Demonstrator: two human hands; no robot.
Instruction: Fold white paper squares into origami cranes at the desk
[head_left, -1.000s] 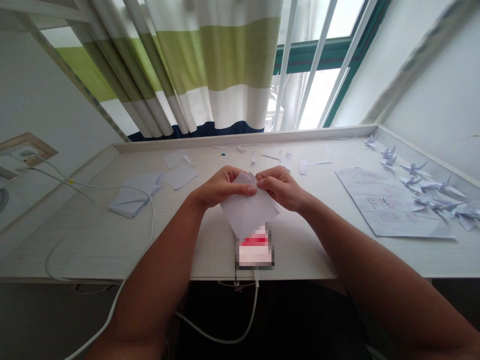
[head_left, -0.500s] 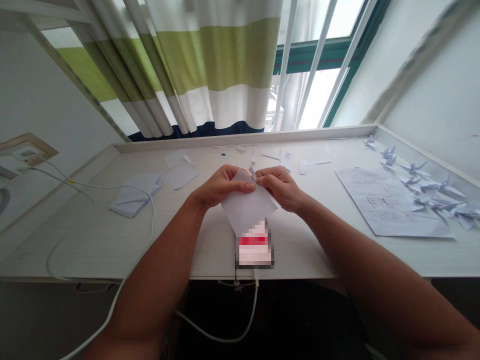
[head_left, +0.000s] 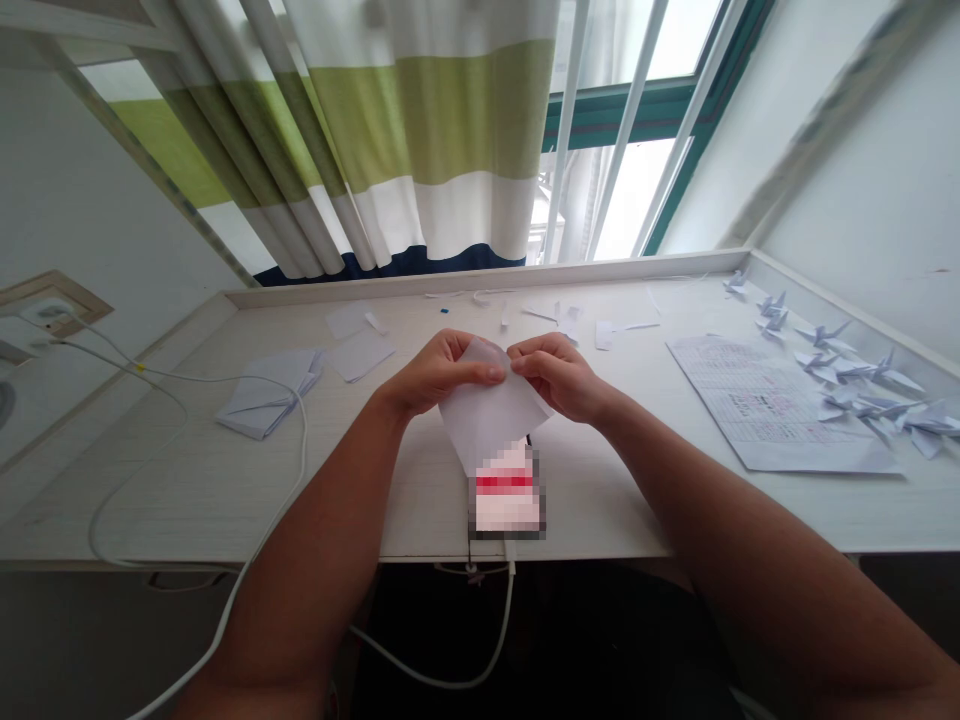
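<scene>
A small white sheet of paper (head_left: pixel 489 420) is held just above the middle of the white desk (head_left: pixel 187 470). My left hand (head_left: pixel 439 372) pinches its upper left part between thumb and fingers. My right hand (head_left: pixel 559 375) pinches its top edge from the right, fingers curled. The two hands nearly touch at the paper's top. Below the paper lies a phone (head_left: pixel 506 495) with a blurred screen, close to the desk's front edge.
A stack of white paper squares (head_left: pixel 266 395) lies at the left, crossed by a white cable (head_left: pixel 225 380). A printed sheet (head_left: pixel 772 405) and several folded paper cranes (head_left: pixel 862 385) lie at the right. Paper scraps (head_left: pixel 570 320) are scattered near the striped curtain (head_left: pixel 420 140) and window.
The hands have kept their pinch on the paper's top edge, with the fingers shifting slightly and the top of the paper bending over. The view has drifted a little.
</scene>
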